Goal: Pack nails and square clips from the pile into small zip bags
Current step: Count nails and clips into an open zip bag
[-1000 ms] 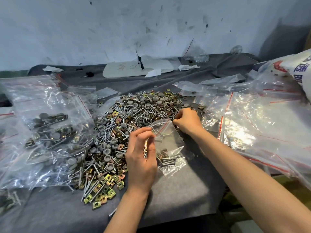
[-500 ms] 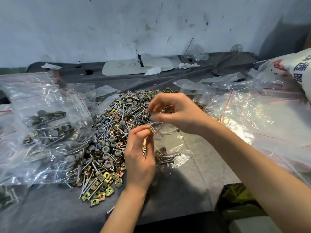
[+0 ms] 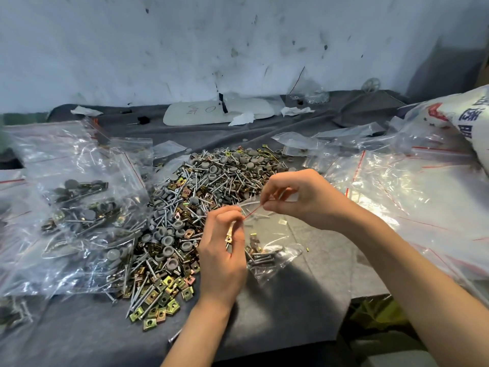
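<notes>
Right hand, back from the pile, joins left hand pinching the zip bag; its mouth runs 8 to 2 o'clock between them.

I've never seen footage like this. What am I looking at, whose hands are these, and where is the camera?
There is no machine here. These are a person's two bare hands, filmed by a camera worn on their head, looking forward and down; it is the only view. On the grey cloth lies a pile of nails, grey round caps and yellowish square clips. To its left are filled bags, and to its right a heap of empty zip bags. The left hand and right hand each pinch the red-striped top edge of a small zip bag, which already holds some nails and clips.
</notes>
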### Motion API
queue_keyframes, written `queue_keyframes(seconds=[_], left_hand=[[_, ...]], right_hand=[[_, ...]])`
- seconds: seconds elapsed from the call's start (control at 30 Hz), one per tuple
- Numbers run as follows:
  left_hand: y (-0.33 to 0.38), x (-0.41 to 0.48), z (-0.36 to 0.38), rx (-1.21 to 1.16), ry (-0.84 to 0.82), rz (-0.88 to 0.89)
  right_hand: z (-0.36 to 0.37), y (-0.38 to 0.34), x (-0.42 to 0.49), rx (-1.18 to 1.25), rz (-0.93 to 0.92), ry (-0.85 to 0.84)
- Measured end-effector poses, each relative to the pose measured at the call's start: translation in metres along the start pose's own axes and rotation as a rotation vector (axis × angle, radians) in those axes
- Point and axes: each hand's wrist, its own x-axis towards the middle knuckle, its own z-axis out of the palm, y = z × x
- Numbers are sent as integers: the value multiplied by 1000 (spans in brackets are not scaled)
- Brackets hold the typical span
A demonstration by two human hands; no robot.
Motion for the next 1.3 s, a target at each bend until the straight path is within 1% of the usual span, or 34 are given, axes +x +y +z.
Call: queue_keyframes(seconds=[0.1,0.23,0.27,0.33,0.4,0.43,0.5,0.53,0.57,0.63,0.7,0.8,0.87,1.0,1.1,1.2,1.3], left_hand=[[2,-2,0,28,-10,2],[17,9,-4,59,-6,-9],[23,17,-6,66,-14,13],[40,40,-14,63,-46,90],[54,68,-24,57,-142,128],[58,80,-28,74,-205,120],[64,95,-36,112,-281,89],[66,98,-39,113,-283,86],[68,100,-41,110,-276,95],[70,101,-44,140,-269,122],[70,104,-46,202,-276,128],[68,110,-53,286,-271,110],[66,114,-58,325,-245,90],[59,119,-59,408,-155,87],[53,117,-56,456,-178,94],[48,110,-52,447,-259,92],[46,111,-51,405,-355,111]], right_hand=[[0,3,-4,15,-19,19],[-6,4,-2,-40,-17,33],[-9,1,0,-40,-40,77],[-17,-9,3,-22,-158,252],[-25,-16,6,-36,-288,419],[-28,-17,7,-14,-313,454],[-30,-15,8,166,-246,448],[-30,-11,9,241,-190,448],[-28,-5,11,255,-124,453],[-20,15,14,122,41,432],[-7,37,14,7,192,348],[17,63,9,-75,327,221],[30,76,9,-165,372,195],[48,84,21,-348,414,207],[58,84,31,-448,412,178],[58,85,34,-378,409,186],[43,76,29,-160,408,224]])
